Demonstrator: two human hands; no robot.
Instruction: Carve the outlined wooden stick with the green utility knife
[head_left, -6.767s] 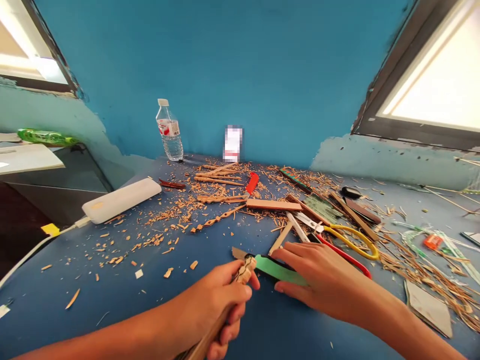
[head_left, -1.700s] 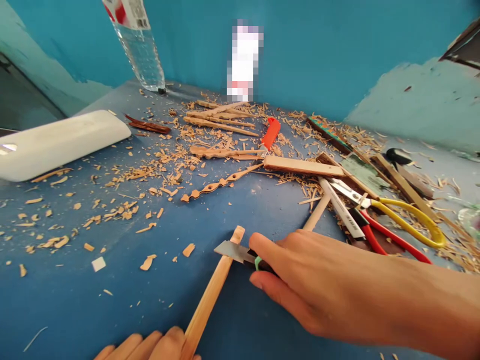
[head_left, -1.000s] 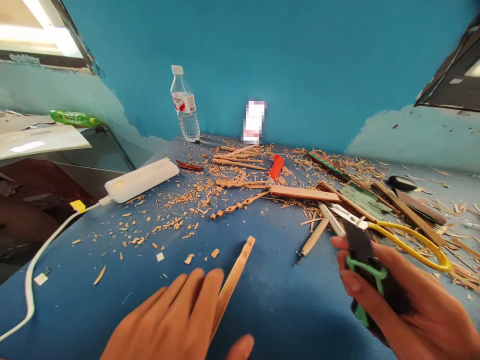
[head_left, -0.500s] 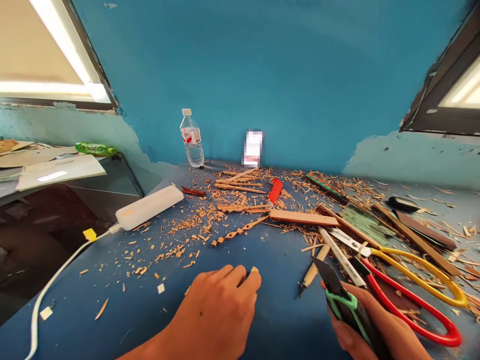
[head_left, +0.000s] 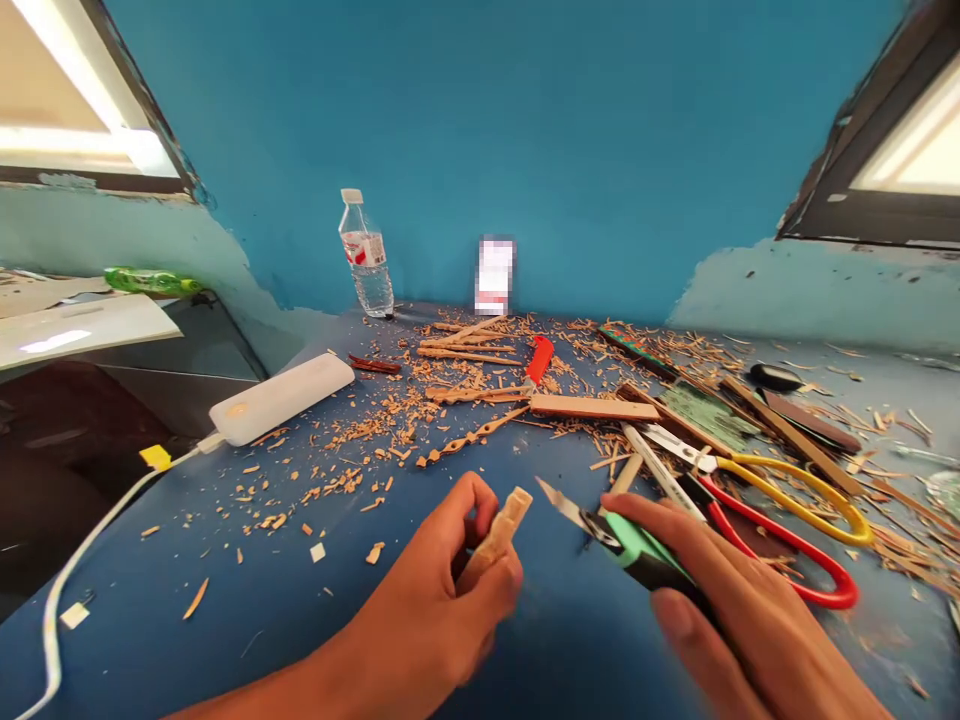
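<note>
My left hand (head_left: pixel 457 600) is closed around a small piece of carved wood (head_left: pixel 504 530), whose pale end sticks up between thumb and forefinger. The rest of the piece is hidden in the fist. In my right hand (head_left: pixel 742 590) is a green and black utility knife (head_left: pixel 645 545), its blade pointing left toward the wood, a short gap apart. Just beyond the right hand lie scissors (head_left: pixel 705 460) with one yellow and one red handle. A thin carved, wavy wooden strip (head_left: pixel 472 438) rests on the blue table ahead of my left hand.
Wood shavings (head_left: pixel 337 450) are scattered over the table. A white power bank-like block (head_left: pixel 281 398) with a cable lies left. A water bottle (head_left: pixel 367 262) and a blurred upright screen (head_left: pixel 495 278) stand by the wall. A red-handled cutter (head_left: pixel 539 358) and a wooden block (head_left: pixel 592 408) lie mid-table.
My left hand has turned, bringing the held wood into view. The knife has swung so its blade points left, closer to the wood. The view has shifted slightly.
</note>
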